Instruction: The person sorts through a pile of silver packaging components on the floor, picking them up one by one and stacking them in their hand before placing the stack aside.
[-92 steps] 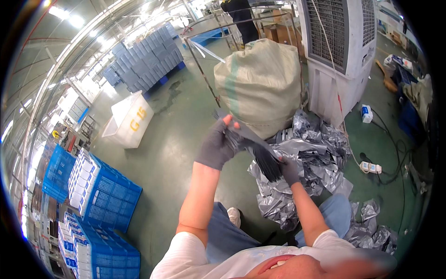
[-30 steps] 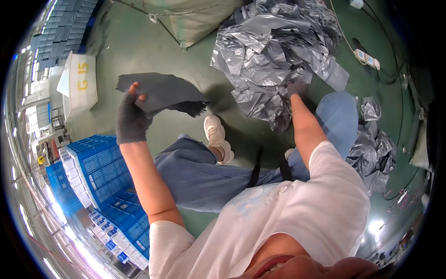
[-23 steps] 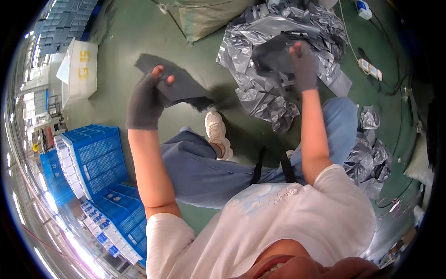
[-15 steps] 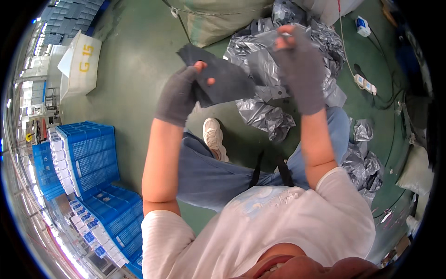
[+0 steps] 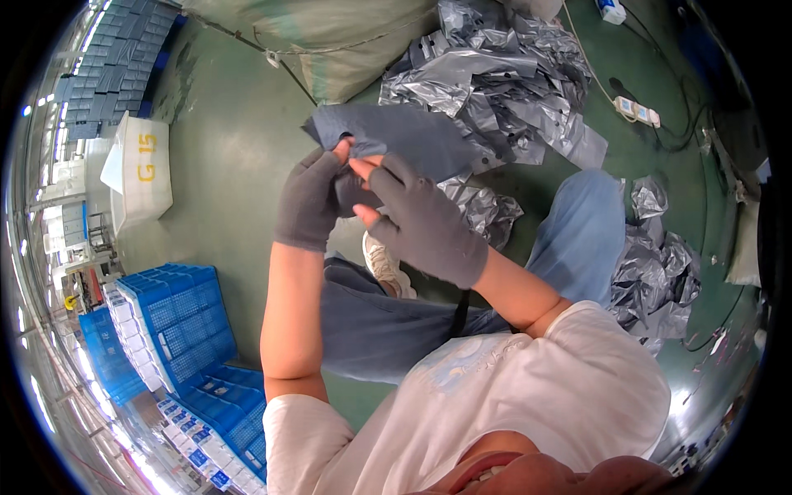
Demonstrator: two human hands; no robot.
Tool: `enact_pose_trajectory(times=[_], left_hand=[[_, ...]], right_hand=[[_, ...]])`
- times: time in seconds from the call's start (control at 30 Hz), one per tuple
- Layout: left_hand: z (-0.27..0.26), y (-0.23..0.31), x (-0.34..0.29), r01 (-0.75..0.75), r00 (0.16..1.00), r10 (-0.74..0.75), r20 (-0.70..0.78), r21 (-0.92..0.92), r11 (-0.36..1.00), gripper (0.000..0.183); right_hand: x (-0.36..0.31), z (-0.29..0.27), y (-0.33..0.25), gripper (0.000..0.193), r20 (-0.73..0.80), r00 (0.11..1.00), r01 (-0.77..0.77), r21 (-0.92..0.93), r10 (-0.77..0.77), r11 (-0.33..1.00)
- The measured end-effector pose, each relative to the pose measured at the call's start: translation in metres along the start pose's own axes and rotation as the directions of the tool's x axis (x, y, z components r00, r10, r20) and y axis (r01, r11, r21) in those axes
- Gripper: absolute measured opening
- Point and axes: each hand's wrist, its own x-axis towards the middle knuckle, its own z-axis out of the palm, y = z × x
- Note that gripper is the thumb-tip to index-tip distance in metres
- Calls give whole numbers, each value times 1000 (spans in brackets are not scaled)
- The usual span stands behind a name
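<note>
A dark grey plastic bag (image 5: 421, 142), flat and with a small hole near its left end, stretches out in front of me above the floor. My left hand (image 5: 309, 194), in a grey glove with bare fingertips, pinches it by the left end. My right hand (image 5: 425, 219), gloved the same way, is close against the left one. Its fingertips touch the bag's near edge, while the thumb stands apart from them. Beyond the bag lies a heap of crumpled silver-grey plastic bags (image 5: 516, 91) on the green floor.
A large woven sack (image 5: 346, 62) stands at the top. More silver bags (image 5: 656, 280) lie right of my knee. Blue crates (image 5: 186, 322) with white boxes are at the lower left, a white bin (image 5: 144, 177) above them. A power strip (image 5: 637, 111) and cables lie at the right.
My right hand has come down and left from above the heap to beside my left hand. The left hand keeps its hold on the bag. The view has shifted slightly.
</note>
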Motion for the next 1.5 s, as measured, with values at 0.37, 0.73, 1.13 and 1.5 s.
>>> enact_pose_trajectory(times=[0.37, 0.73, 1.13, 1.5], left_hand=[[-54, 69, -86, -418, 869, 370, -329, -87, 904, 33], [-87, 19, -29, -65, 993, 61, -103, -35, 997, 22], [-36, -14, 13, -37, 988, 90, 125, -375, 926, 45], [-37, -6, 4, -60, 982, 55, -178, -19, 998, 20]], right_hand=[[-51, 40, 353, 49, -280, 839, -538, -558, 467, 631], [-17, -40, 343, 22, 101, 936, -244, -501, 337, 830], [28, 73, 64, 4, -80, 884, -179, 853, 460, 491], [0, 24, 21, 9, -310, 861, 446, 77, -403, 892]])
